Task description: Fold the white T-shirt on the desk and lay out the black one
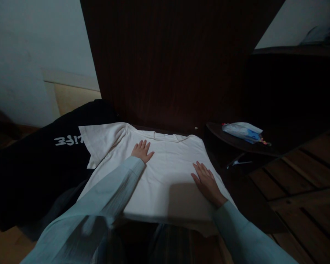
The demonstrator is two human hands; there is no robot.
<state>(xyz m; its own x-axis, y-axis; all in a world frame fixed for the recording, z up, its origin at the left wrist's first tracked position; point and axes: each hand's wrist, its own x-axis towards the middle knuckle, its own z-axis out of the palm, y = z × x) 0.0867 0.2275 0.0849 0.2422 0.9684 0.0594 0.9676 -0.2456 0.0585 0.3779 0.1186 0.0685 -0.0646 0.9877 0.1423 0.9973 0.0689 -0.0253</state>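
Note:
A white T-shirt (165, 172) lies spread flat on a dark surface in front of me, collar at the far side, one sleeve sticking out to the left. My left hand (142, 151) rests flat on the shirt near the collar, fingers stretched out. My right hand (206, 181) lies flat on the shirt's right part, fingers together and extended. Both arms wear light blue sleeves. Neither hand holds anything.
A black garment (44, 165) with white lettering lies to the left of the shirt. A small dark round table (236, 143) at the right carries a blue and white plastic bag (243, 132). Dark wooden panelling (167, 62) stands behind. Wooden slats (305, 176) run at the right.

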